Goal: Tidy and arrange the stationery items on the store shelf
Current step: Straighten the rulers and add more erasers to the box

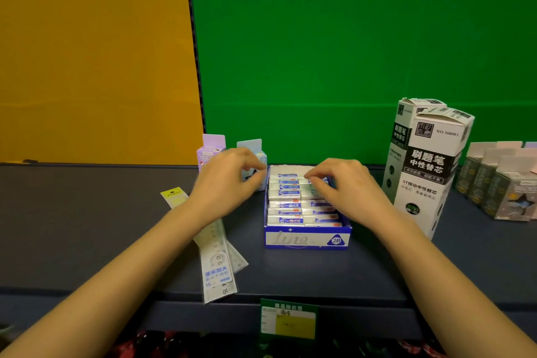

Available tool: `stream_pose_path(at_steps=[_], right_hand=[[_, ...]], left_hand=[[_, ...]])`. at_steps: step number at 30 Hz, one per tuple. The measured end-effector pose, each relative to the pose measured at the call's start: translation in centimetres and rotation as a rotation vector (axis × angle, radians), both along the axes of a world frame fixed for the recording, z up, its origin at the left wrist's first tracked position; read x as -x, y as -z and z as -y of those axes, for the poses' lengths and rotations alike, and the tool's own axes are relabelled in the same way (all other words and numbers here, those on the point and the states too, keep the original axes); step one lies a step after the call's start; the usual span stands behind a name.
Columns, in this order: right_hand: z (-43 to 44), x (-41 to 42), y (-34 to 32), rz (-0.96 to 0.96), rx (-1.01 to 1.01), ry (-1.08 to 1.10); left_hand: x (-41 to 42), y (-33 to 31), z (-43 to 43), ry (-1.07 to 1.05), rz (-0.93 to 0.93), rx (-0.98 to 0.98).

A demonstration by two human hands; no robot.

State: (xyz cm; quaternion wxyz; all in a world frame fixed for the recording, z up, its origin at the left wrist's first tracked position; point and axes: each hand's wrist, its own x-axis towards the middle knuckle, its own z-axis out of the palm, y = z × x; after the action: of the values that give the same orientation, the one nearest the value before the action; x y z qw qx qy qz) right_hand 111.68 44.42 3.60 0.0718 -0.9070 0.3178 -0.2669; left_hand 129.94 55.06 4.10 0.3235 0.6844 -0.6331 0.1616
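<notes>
Both mid-frame: left hand [225, 177] curled, empty; right hand [344, 186] pinching erasers [286, 193] in blue box [305, 238]. Bare shelf [87, 227] lower left; tall refill cartons [427, 166] crowding right; rulers [216, 264] overhanging front edge.

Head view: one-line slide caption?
Both hands, left hand and right hand, straighten packaged erasers in blue display box on shelf.

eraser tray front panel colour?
Blue with a white band, on the eraser tray; head view.
</notes>
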Motion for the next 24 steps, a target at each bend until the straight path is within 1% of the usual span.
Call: stream_pose_path(at_steps=[2,3,4,7,9,11,14,15,17,21,24], right_hand=[[-1.5,-0.4,-0.8,0.070,0.000,-0.055],[-2.4,-0.7,-1.2,0.089,-0.004,-0.088],[-3.5,-1.0,-1.7,0.095,-0.012,-0.125],[-6.8,-2.6,-2.5,0.033,-0.049,-0.239],[-9.0,-4.2,-2.2,-0.052,-0.052,-0.306],[-10.8,-5.8,-1.3,-0.162,-0.038,-0.314],[-12.4,-7.8,0.4,-0.416,0.043,-0.185],[-12.6,-8.3,0.8,-0.466,0.049,-0.157],[-12.8,-9.0,1.4,-0.486,0.034,-0.141],[-12.0,-10.2,2.0,-0.434,-0.043,-0.153],[-11.6,-10.6,2.0,-0.426,-0.135,-0.132]], left_hand=[[-1.4,-0.4,-2.4,-0.085,-0.032,0.061],[-2.2,-0.4,-3.6,-0.153,-0.045,0.044],[-3.1,-0.4,-4.6,-0.250,-0.053,-0.013],[-5.6,0.6,-6.6,-0.565,-0.001,-0.324],[-6.9,1.8,-7.0,-0.648,0.024,-0.465],[-7.7,3.0,-6.9,-0.642,0.005,-0.504],[-8.2,4.0,-6.5,-0.624,-0.041,-0.533],[-8.3,4.1,-6.3,-0.623,-0.048,-0.540],[-8.5,4.2,-5.8,-0.626,-0.067,-0.571],[-8.7,4.3,-4.6,-0.611,-0.122,-0.629],[-8.9,4.4,-3.8,-0.553,-0.276,-0.601]])
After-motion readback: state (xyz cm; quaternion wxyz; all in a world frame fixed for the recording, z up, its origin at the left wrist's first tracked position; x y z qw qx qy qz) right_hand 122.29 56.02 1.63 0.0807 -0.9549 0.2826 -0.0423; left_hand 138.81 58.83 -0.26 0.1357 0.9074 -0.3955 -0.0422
